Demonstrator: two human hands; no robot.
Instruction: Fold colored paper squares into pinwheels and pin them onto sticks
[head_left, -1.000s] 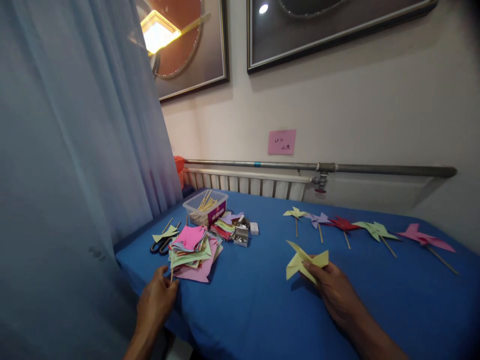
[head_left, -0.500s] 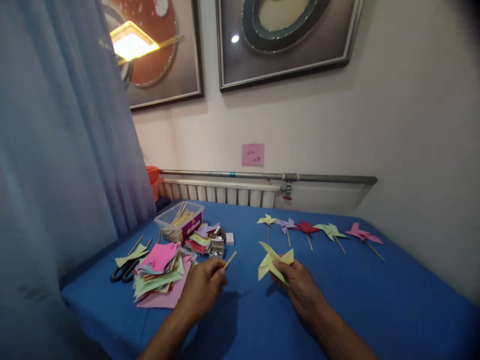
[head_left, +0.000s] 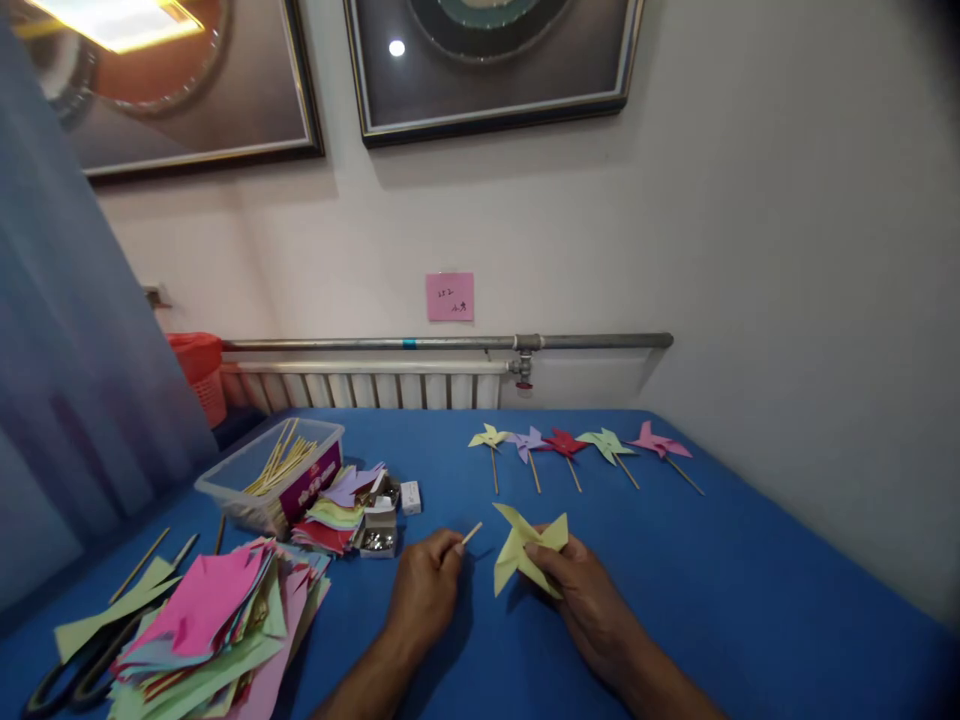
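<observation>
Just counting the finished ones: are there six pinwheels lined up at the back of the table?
No, the row of pinwheels holds five: yellow, purple, red, green, pink.

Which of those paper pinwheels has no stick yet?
The yellow pinwheel in the right hand. The five pinwheels in the row behind it each have a stick.

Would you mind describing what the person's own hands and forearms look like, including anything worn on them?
Both the left hand and the right hand are bare, with no gloves. No ring, watch or bracelet shows. The forearms are uncovered as far as the picture's lower edge, so no sleeve is in view.
</observation>
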